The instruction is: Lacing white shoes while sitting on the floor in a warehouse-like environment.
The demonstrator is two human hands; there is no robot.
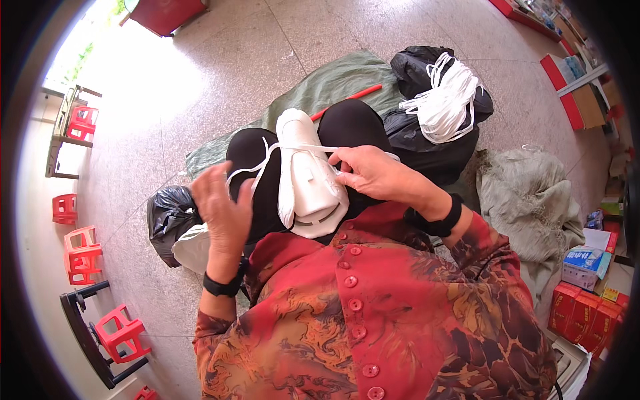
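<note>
I had the glossy white plastic cylinder (312, 190) on my lap, probably lodged between my black-clad knees (353, 123) for steadiness. My right hand (373, 175) pinched the flat white cord (308, 146) crossing it; my left hand (225, 210) spread wide nearby. Black plastic bags (170, 215) edged both sides; speckled grey floor (327, 30) stretched ahead.

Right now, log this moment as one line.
left hand: open, near white casing | right hand: at cord | cord: across casing

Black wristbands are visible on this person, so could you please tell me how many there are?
2: one wristband worn just behind the left hand, the other wristband just behind the right hand.
</note>
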